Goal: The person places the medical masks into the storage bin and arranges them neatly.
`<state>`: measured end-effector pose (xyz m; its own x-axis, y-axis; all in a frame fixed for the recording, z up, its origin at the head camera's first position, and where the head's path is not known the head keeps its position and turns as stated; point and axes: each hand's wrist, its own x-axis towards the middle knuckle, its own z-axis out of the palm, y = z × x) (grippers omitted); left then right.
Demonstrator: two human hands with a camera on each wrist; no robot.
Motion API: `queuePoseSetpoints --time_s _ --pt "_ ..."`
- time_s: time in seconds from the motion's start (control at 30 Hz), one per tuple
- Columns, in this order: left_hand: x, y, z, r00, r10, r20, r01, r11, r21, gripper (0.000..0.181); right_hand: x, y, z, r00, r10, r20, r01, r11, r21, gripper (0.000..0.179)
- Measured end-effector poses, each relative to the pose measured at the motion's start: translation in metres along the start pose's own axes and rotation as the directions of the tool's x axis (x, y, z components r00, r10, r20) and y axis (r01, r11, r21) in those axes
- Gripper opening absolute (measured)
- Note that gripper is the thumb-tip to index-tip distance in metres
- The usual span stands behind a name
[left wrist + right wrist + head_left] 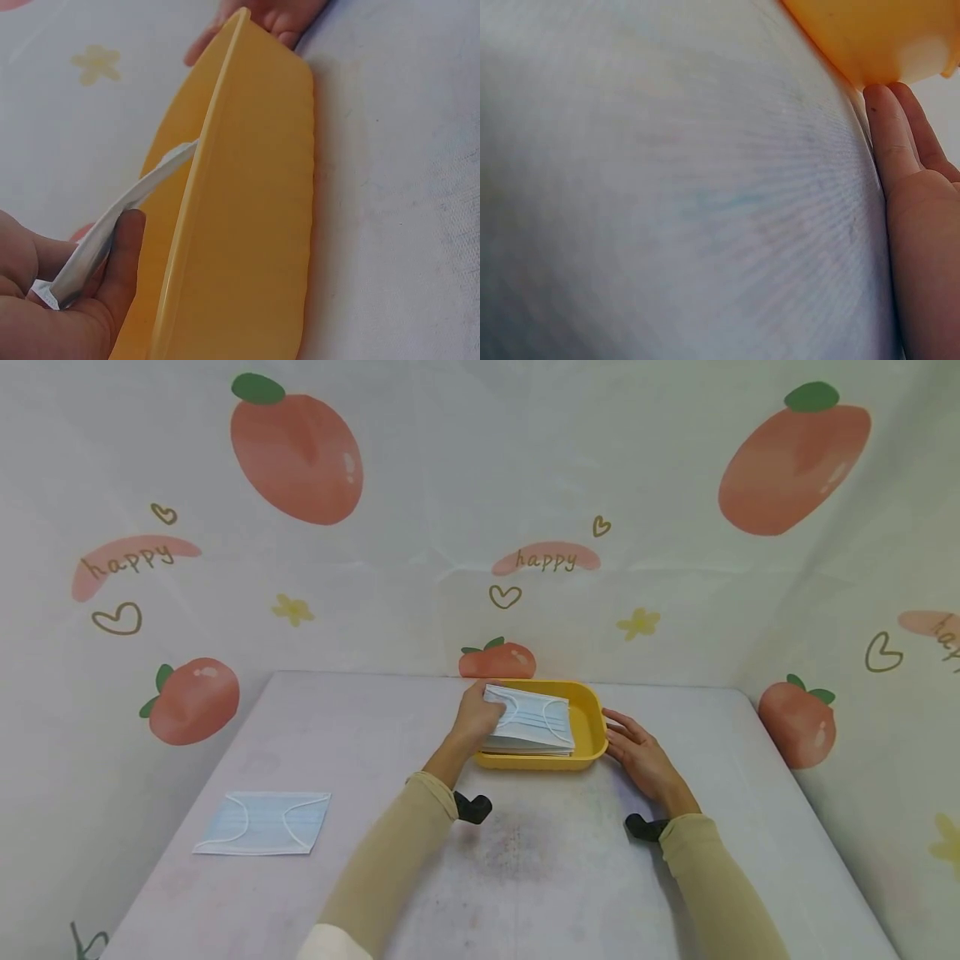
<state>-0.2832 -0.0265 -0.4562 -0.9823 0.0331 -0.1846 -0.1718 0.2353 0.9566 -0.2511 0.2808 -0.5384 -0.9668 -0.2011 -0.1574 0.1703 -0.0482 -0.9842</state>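
A yellow plastic tray (587, 718) stands at the back of the table. Light blue face masks (536, 714) lie stacked at its left side, their left end raised in my left hand (477, 718). In the left wrist view, the thumb and fingers of that hand (67, 300) pinch the masks' edge (97, 240) above the tray's rim (199, 161); how many masks are in the grip I cannot tell. My right hand (641, 756) touches the tray's right end with extended fingers, and the right wrist view has its fingertips against the tray wall (877, 37).
One more face mask (262, 823) lies flat on the left part of the table (517, 893). A printed cloth (420, 510) with fruit pictures hangs behind the table and along its sides. Black wrist straps (474, 808) show on both arms.
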Motion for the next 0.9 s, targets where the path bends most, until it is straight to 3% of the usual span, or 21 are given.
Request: queuePoseSetpoints --time_s 0.3,0.67,0.77,0.9 --pt "0.0009 -0.0031 0.0013 1.0 0.006 0.01 -0.007 0.998 0.065 0.043 0.0 -0.0001 -0.0006 0.998 -0.049 0.031 0.048 0.998 0.034 0.057" --pt "-0.0035 0.001 0.0023 1.0 0.007 0.011 -0.009 0.985 0.173 0.054 -0.0005 -0.0014 0.0012 1.0 -0.02 0.017 0.02 1.0 0.009 0.06" --pt "-0.0035 0.0009 0.003 0.998 0.049 0.049 -0.06 0.966 0.253 0.062 -0.0007 -0.0016 0.0022 1.0 -0.023 0.016 0.023 1.0 0.016 0.059" --pt "-0.0038 0.0017 0.0049 0.987 0.109 0.118 -0.146 0.915 0.376 0.069 -0.0014 -0.0023 0.003 1.0 -0.022 0.013 0.022 0.999 0.028 0.06"
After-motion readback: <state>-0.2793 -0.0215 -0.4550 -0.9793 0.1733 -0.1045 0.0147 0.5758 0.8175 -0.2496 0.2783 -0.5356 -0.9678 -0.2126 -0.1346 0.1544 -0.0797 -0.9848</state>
